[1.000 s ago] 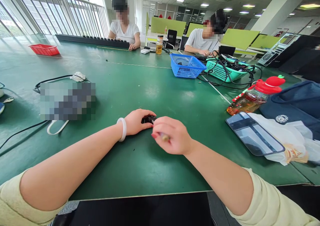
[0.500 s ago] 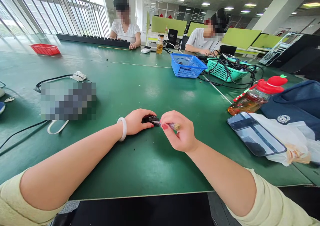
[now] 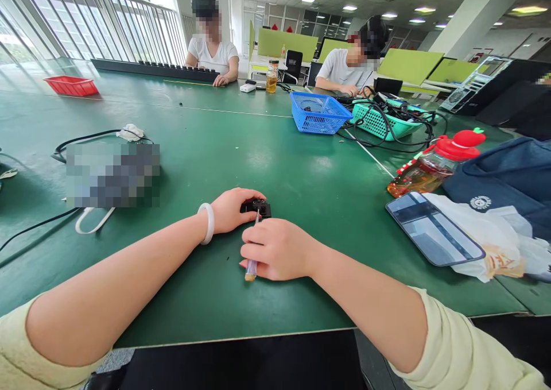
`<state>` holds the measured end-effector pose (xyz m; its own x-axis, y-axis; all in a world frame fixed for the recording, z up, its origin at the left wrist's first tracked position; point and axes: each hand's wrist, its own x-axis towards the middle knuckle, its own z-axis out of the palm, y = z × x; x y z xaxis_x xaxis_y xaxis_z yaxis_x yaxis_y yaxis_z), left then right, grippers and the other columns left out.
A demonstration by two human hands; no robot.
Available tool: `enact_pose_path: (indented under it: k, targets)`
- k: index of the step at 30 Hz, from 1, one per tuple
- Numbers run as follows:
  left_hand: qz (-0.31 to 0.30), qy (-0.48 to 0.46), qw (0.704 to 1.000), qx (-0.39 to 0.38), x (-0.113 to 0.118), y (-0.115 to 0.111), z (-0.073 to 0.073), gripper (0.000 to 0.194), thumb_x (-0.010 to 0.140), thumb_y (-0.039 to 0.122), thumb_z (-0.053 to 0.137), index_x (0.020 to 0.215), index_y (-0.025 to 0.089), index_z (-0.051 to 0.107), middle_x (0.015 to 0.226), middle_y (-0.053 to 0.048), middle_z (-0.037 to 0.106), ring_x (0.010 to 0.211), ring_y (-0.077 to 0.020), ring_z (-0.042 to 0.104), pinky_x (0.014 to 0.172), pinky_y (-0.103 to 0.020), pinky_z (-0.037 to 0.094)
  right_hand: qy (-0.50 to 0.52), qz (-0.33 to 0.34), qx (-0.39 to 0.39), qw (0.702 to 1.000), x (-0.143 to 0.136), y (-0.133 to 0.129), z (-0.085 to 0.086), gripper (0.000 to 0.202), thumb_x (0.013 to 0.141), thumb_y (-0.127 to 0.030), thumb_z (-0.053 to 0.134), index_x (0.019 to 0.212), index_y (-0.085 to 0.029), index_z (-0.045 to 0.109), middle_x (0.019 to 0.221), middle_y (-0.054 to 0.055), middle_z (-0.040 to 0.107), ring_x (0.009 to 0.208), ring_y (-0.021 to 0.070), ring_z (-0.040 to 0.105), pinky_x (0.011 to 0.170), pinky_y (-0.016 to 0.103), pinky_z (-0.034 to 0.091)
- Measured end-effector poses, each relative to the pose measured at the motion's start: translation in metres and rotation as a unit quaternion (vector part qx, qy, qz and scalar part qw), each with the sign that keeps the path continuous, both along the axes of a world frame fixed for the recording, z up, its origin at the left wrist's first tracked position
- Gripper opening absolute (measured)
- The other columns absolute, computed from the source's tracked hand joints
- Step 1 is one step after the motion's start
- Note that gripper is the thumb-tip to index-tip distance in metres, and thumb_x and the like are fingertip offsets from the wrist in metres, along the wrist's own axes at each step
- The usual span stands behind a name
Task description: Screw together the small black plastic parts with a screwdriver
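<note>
My left hand (image 3: 232, 209), with a white band on the wrist, is closed around the left end of a small black device (image 3: 262, 207) lying on the green table (image 3: 181, 298). Its thumb and fingers cover part of that device. My right hand (image 3: 279, 249) grips a screwdriver (image 3: 251, 268) by its clear handle with a yellowish end. The handle points toward me, and the thin shaft runs up to the device's near side. Whether the tip touches the device I cannot tell.
On the right lie a phone (image 3: 434, 229), a plastic bag (image 3: 491, 246), a tilted red-lidded bottle (image 3: 424, 172) and a dark blue bag (image 3: 508, 177). Blue (image 3: 318, 114) and green (image 3: 383, 120) baskets with cables stand farther back. A blurred object (image 3: 114, 174) is left. Two people sit opposite.
My right hand has moved left and toward me, turning the screwdriver from sideways to pointing away from me. More of the black device shows. My left hand still holds it.
</note>
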<state>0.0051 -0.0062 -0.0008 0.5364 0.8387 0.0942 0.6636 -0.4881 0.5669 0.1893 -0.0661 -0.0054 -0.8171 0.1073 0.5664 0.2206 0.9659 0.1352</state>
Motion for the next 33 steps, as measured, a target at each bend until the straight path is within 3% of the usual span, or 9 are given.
enact_pose_path:
  k: [6,10,14,23,33]
  targets:
    - [-0.007,0.003,1.0,0.005,-0.001,0.001,-0.001,0.043,0.081,0.036,0.063,0.121,0.022,0.068,0.113,-0.005,0.073,0.103,-0.0254,0.066,0.096,-0.039,0.053,0.175,-0.031,-0.112,0.978,0.013,0.004,0.014,0.015,0.094,-0.018,0.053,0.08,-0.023,0.057,0.078,0.003,0.064,0.072,0.0144,0.06,0.066,0.028,0.051]
    - [-0.011,0.006,1.0,0.0,-0.001,0.002,-0.001,0.043,0.082,0.042,0.064,0.121,0.022,0.068,0.111,-0.006,0.073,0.101,-0.0261,0.065,0.094,-0.04,0.052,0.31,-0.055,-0.244,0.917,0.022,0.011,0.018,0.017,0.095,-0.018,0.052,0.079,-0.023,0.057,0.077,0.002,0.063,0.074,0.015,0.062,0.069,0.03,0.052]
    - [-0.009,0.014,1.0,-0.001,-0.001,0.002,-0.001,0.043,0.083,0.041,0.064,0.121,0.023,0.068,0.11,-0.006,0.073,0.102,-0.0265,0.064,0.094,-0.04,0.052,0.37,-0.062,-0.314,0.872,0.029,0.018,0.017,0.026,0.098,-0.025,0.05,0.073,-0.022,0.056,0.07,0.002,0.059,0.072,0.0169,0.061,0.066,0.032,0.049]
    - [-0.01,0.016,1.0,0.006,-0.002,0.003,-0.003,0.044,0.083,0.043,0.063,0.123,0.024,0.067,0.11,-0.006,0.072,0.102,-0.0263,0.064,0.095,-0.04,0.052,0.376,-0.044,-0.281,0.882,0.031,0.016,0.021,0.024,0.096,-0.023,0.052,0.072,-0.021,0.057,0.073,0.002,0.06,0.069,0.0159,0.059,0.063,0.032,0.047]
    - [-0.015,0.02,1.0,0.006,-0.003,0.003,-0.003,0.044,0.084,0.045,0.062,0.123,0.025,0.067,0.11,-0.006,0.072,0.103,-0.0262,0.064,0.094,-0.04,0.052,0.408,-0.084,-0.322,0.85,0.034,0.022,0.017,0.032,0.097,-0.039,0.052,0.071,-0.022,0.057,0.071,0.002,0.06,0.065,0.0158,0.058,0.064,0.033,0.047]
